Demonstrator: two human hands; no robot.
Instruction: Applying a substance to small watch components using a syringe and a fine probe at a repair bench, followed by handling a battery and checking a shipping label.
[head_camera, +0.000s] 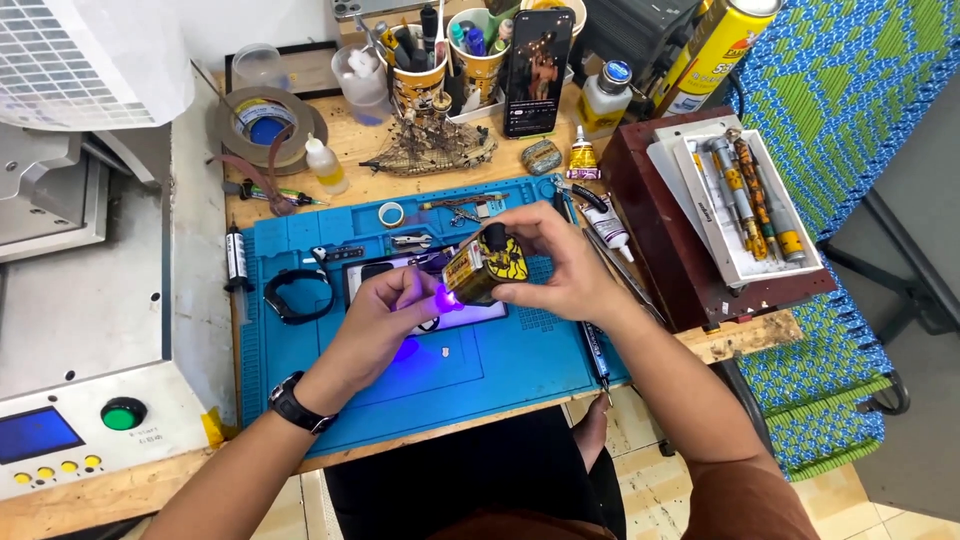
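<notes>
Right hand (560, 265): clenched around yellow-black lamp (487, 268), its long axis tilted down-left.
Left hand (385, 315): fingertips pinched at the violet glow, just left of lamp.
Phone (430, 300): beneath lamp, on blue mat (300, 380).

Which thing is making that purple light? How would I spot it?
Find the big blue work mat on the wooden desk. Above its middle, the right hand holds a small, chunky yellow-and-black lamp near the left hand. It alone glows violet at its tip.
</notes>
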